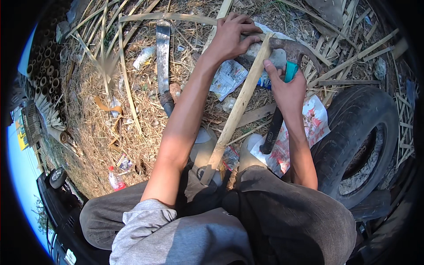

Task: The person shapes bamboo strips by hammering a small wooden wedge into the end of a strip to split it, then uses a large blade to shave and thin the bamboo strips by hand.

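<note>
A long pale bamboo strip (pixel 242 100) slants from between my knees up to a corner, where a second, thinner strip (pixel 172 16) meets it. My left hand (pixel 234 36) is closed over the strips near that corner, fingers curled. My right hand (pixel 289 90) grips a teal-handled tool (pixel 291 71), its thumb against the long strip's edge. A grey rounded plate (pixel 278 58) shows beside the thumb; whether it belongs to the tool I cannot tell. A black ribbed handle (pixel 273 132) extends below my right hand; its upper end is hidden.
A machete (pixel 163 57) lies left of my left forearm. At right rests a worn tire (pixel 364 132). Bamboo strips, dry straw and crumpled paper (pixel 228 78) litter the ground. A small bottle with red liquid (pixel 116 179) lies by my left knee; bamboo poles (pixel 46 62) are stacked far left.
</note>
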### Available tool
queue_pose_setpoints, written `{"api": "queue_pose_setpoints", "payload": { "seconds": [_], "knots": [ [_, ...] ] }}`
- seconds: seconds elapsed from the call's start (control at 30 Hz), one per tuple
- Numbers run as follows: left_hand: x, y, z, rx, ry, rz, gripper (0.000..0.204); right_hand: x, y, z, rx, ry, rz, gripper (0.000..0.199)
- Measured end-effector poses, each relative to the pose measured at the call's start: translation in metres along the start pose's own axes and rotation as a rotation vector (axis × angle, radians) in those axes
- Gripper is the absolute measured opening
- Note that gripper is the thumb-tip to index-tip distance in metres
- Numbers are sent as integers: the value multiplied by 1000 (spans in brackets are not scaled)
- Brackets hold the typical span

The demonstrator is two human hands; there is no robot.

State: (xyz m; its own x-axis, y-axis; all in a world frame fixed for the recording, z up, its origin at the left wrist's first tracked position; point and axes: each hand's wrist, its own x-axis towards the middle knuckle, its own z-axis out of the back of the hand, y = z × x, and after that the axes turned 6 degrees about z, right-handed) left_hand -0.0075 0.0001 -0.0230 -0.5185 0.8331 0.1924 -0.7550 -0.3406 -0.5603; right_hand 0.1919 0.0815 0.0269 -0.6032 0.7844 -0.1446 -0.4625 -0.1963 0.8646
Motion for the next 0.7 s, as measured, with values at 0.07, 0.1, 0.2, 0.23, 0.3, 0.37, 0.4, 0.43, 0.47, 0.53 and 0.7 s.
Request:
{"api": "queue_pose_setpoints", "payload": {
  "seconds": [0.07,0.1,0.2,0.23,0.3,0.37,0.4,0.43,0.47,0.53,0.7],
  "knots": [
    [0,2,0,7,-3,5,26,-2,1,-11,95,41,-44,40],
    [-1,2,-1,9,-6,8,26,-1,-5,-15,96,43,-43,40],
    [0,2,-2,9,-6,24,26,4,-15,-19,180,35,-94,38],
    [-1,1,-2,11,-8,29,26,5,-12,-16,228,74,-135,36],
    [-1,0,-3,4,-6,52,25,9,-8,-10,273,119,-174,35],
    [-3,0,-4,-10,-17,58,25,13,-7,-6,319,194,-219,35],
    [-4,1,-4,-21,-28,58,24,13,-6,-6,317,200,-220,35],
    [-4,1,-4,-23,-31,63,24,14,-5,-6,361,223,-255,35],
    [-3,2,-4,-9,-25,49,24,15,-5,-6,405,246,-290,36],
    [-2,4,-4,6,-22,40,25,18,-8,-5,430,250,-299,36],
    [2,4,-4,-28,23,38,25,25,-13,-2,422,291,-316,35]
  ]
}}
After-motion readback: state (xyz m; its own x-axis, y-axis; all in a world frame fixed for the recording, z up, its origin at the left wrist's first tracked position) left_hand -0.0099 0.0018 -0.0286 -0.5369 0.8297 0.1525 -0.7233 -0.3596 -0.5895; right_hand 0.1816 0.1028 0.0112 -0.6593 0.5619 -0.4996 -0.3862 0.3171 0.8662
